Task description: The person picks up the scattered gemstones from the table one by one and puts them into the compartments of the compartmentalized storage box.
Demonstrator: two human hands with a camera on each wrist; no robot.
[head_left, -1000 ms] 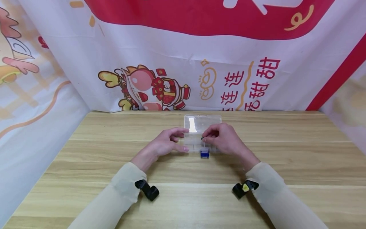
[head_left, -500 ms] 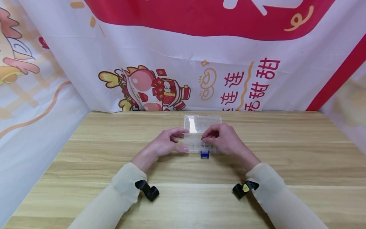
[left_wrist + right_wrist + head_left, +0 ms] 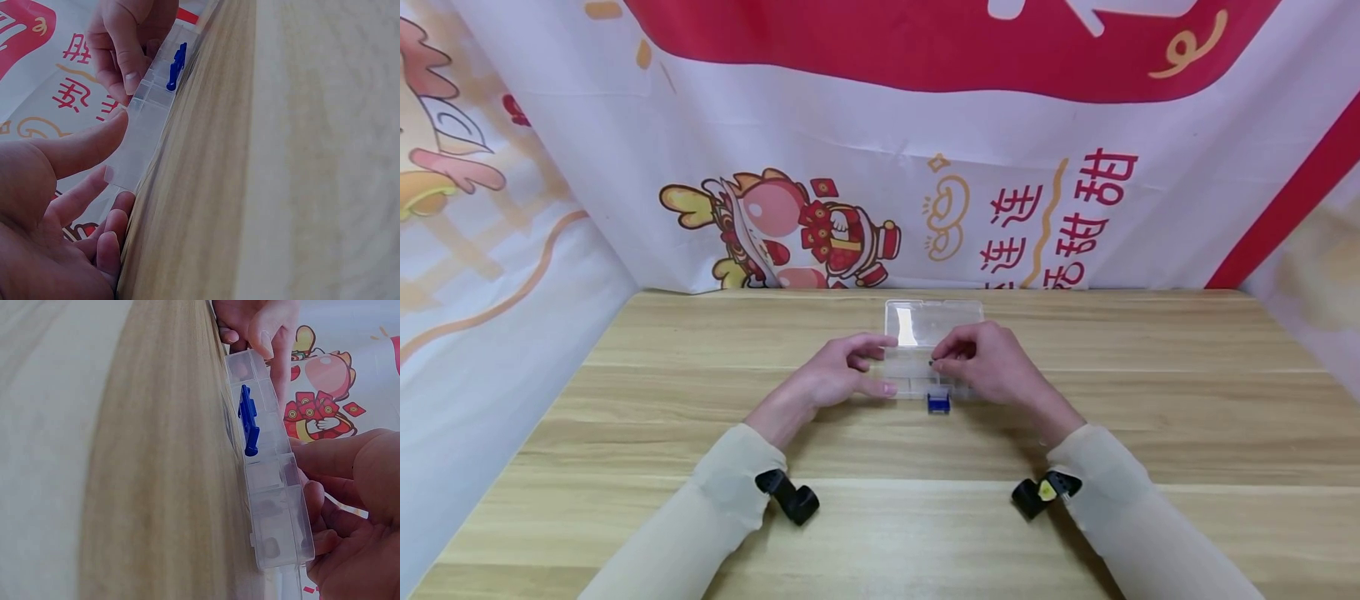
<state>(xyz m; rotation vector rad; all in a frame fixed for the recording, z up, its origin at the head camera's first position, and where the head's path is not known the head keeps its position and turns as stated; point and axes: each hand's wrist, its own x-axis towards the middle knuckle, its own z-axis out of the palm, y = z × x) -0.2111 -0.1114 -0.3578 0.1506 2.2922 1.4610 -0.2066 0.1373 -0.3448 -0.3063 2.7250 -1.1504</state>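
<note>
A clear plastic compartment box lies on the table with its lid swung open at the back. A blue latch hangs from its front wall; the right wrist view shows this latch up close. My left hand holds the box's left end, thumb at the front and fingers toward the back. Over the right half, my right hand pinches a tiny dark object between thumb and fingertips. Its kind is too small to tell. Some right-side compartments are hidden under that hand.
The wooden table runs up to a printed cloth backdrop just behind the lid. More cloth hangs on both sides. A small black camera is strapped to each sleeve.
</note>
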